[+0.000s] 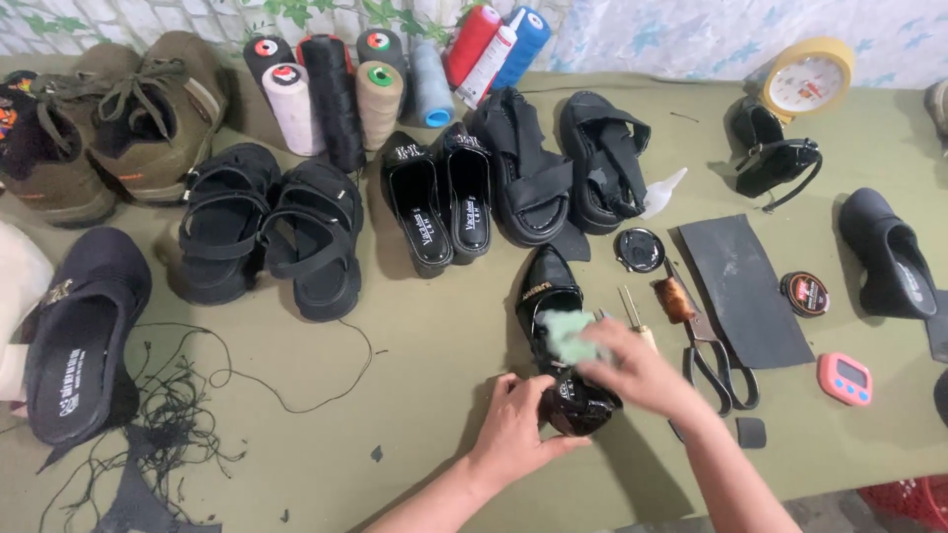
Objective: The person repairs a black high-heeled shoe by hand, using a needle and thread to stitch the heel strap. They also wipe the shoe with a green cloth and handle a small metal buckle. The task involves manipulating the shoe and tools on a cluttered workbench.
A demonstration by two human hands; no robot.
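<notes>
Down on the olive-green cloth counter [425, 355], we steady the glossy black patent-leather shoe [555, 341] with our left hand [515, 431] clenched around its heel end, nearest us. Our right hand [632, 370] pinches a pale green rag [567, 336] against the shoe's middle. The shoe's long axis runs away from us, toe far.

Right hand [632, 370] motion-blurred; shoe heel [578, 410] partly covered (red crate [904, 498] cut off at the corner).
</notes>
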